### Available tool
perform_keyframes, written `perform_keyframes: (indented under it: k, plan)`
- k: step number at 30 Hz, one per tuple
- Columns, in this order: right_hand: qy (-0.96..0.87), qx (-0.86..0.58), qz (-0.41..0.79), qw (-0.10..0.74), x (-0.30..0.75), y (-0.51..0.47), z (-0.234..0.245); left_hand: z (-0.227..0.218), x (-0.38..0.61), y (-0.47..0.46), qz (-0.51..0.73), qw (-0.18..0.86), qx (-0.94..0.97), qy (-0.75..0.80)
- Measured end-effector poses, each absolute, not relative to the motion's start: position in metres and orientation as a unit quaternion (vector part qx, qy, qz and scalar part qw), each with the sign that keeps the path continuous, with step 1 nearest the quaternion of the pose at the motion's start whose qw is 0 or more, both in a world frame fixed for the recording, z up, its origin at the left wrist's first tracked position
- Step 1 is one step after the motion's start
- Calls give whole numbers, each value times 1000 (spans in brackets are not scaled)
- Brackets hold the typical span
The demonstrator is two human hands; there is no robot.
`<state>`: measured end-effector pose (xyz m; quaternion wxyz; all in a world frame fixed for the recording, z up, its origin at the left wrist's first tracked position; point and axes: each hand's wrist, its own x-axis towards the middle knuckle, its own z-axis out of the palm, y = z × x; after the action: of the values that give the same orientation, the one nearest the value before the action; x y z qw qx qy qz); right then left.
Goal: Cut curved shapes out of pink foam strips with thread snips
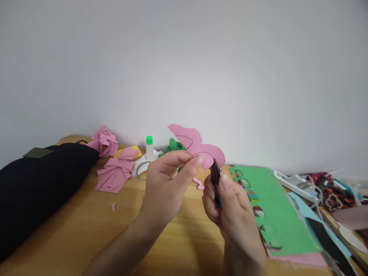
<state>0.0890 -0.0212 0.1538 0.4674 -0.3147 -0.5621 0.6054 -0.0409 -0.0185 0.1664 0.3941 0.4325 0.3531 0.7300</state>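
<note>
Between the thumb and fingers of my left hand (169, 184) is a pink paper cutout (192, 138) with rounded, petal-like lobes and dark drawn curves. My right hand (232, 207) is closed round a dark tool (215, 180) that looks like small scissors, with part of its handle hidden by my fingers. Its tip touches the lower right lobe of the paper. Both hands are held above the wooden table (184, 237). Just under the paper, a small curled pink scrap (198, 184) lies on the tabletop.
Folded pink paper (115, 176), a crumpled pink bundle (103, 140), a green-capped glue stick (149, 147) and a ring (140, 170) sit at the back left. A black cloth item (43, 184) covers the left side. Green sheets (284, 214) and a power strip (296, 186) lie right.
</note>
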Motion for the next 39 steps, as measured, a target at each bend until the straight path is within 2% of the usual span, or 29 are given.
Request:
perform_keyframes:
  k: [39]
  plan:
    - [-578,-307,598,463,90,-20,156,168,-46,-19,741,355,450,349]
